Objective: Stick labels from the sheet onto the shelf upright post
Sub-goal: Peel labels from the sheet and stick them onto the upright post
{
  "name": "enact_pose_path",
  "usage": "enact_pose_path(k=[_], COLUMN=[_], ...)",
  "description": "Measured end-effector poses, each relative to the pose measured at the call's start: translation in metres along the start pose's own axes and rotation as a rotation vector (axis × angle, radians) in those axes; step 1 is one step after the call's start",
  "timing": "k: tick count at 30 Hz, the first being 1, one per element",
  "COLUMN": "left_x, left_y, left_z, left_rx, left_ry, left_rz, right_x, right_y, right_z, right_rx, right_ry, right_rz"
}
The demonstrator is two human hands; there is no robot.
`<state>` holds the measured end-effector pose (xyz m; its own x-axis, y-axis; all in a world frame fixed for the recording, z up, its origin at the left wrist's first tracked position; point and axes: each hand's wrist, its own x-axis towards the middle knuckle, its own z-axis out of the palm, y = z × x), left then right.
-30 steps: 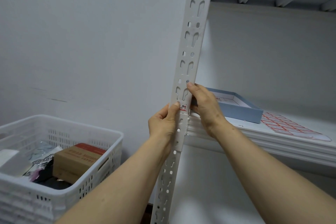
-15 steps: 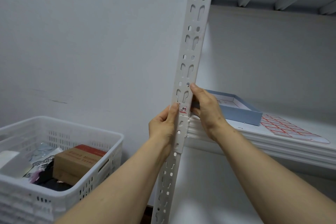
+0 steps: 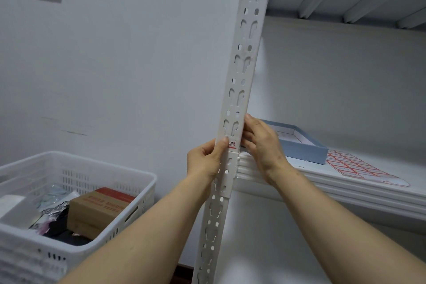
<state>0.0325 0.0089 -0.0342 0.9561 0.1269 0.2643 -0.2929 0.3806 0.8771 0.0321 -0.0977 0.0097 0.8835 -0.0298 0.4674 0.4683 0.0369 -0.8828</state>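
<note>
We see bare arms only: left forearm (image 3: 147,233) and right forearm (image 3: 341,221) uncovered right to the near frame edge. Left hand (image 3: 204,160) and right hand (image 3: 262,143) bare too. Thumbnail on the left hand is trimmed short.

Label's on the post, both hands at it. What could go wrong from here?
1. The label sits among the slots of the post, just above a seam; an edge over a hole may not bond and could peel.
2. The left hand has its thumb pressed at the label's left edge; a crease there might go unseen.
3. The label sheet lies near the front edge of the shelf; the right hand could brush it off.
</note>
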Motion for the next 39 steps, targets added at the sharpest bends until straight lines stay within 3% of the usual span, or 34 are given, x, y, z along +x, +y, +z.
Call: enact_pose_path(k=[16,19,22,24,27,31,35,39], left_x=[0.005,0.002,0.000,-0.005,-0.015,-0.023,-0.025,-0.028], left_y=[-0.001,-0.002,-0.005,0.000,0.008,0.013,0.014,0.013], left_z=[-0.002,-0.005,-0.007,-0.009,-0.008,0.003,0.014,0.015], left_rx=[0.098,0.114,0.293,0.482,0.625,0.657,0.643,0.655], left_ry=[-0.036,-0.063,0.075,0.219,0.249,0.226,0.207,0.165], left_rz=[-0.011,0.000,0.060,0.172,0.365,0.451,0.470,0.479], right_x=[-0.003,-0.005,-0.011,-0.018,-0.029,-0.039,-0.043,-0.047], right_y=[-0.003,-0.001,0.001,-0.003,-0.015,-0.028,-0.032,-0.030], right_z=[0.002,0.003,0.002,0.001,-0.003,-0.014,-0.027,-0.025], right_rx=[0.080,0.084,-0.069,-0.121,-0.064,0.020,-0.049,0.078], right_ry=[-0.027,0.045,0.268,0.314,0.096,-0.123,-0.101,-0.032], right_rz=[0.013,0.002,-0.169,-0.258,-0.124,0.036,-0.069,0.000])
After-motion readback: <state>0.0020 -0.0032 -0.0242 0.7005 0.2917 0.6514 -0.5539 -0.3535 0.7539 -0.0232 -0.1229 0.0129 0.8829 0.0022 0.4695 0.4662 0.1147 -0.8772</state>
